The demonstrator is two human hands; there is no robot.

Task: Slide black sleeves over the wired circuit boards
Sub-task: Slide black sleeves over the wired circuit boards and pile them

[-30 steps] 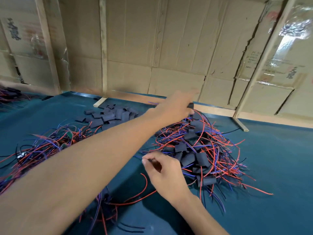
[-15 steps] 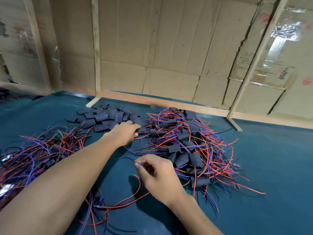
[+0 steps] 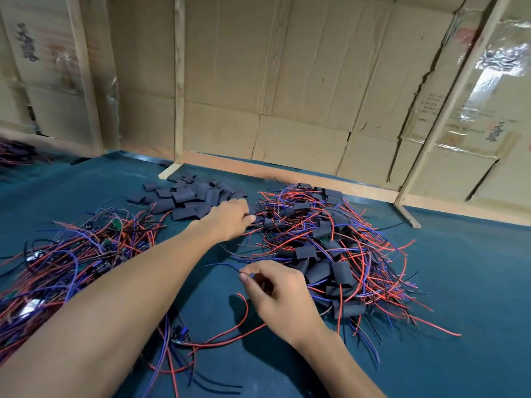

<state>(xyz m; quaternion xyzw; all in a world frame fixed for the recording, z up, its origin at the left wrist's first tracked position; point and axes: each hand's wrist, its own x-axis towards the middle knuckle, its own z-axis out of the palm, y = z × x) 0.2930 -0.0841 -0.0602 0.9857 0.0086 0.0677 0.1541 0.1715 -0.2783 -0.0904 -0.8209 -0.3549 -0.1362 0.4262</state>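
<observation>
1. The bench (image 3: 459,268) is covered in teal cloth and backed by cardboard walls (image 3: 301,81) braced with wooden battens.

2. Three heaps are laid out on it, seemingly to keep stock sorted: bare wired boards (image 3: 71,254) at the left, loose sleeves (image 3: 186,196) at the back, and a finished pile (image 3: 330,254) of sleeved boards at the right.

3. The left hand (image 3: 230,219) is stretched to the near edge of the sleeves, fingers curled down among them. A sleeve is probably being picked, but whether one is actually gripped cannot be told, since the fingertips are hidden.

4. The right hand (image 3: 275,285) is held nearer the body, its thumb and fingers pinched on a small dark part, most likely a board (image 3: 263,282). Red and blue leads (image 3: 244,311) trail from it across the cloth, so the board is judged to be kept ready, leads free, for a sleeve to be slid on.

5. The two hands are well apart; nothing is shared between them.

6. Compared with one second ago, the left hand has been drawn back from the far top of the finished pile, where a dark piece was at its fingertips, and brought to the sleeves. Half a second ago it was already there, so only a small shift is seen since.

7. The right hand's pinch and place are almost unchanged across all three frames.

8. The view has swung slightly, so that more of the left wall is shown.
</observation>
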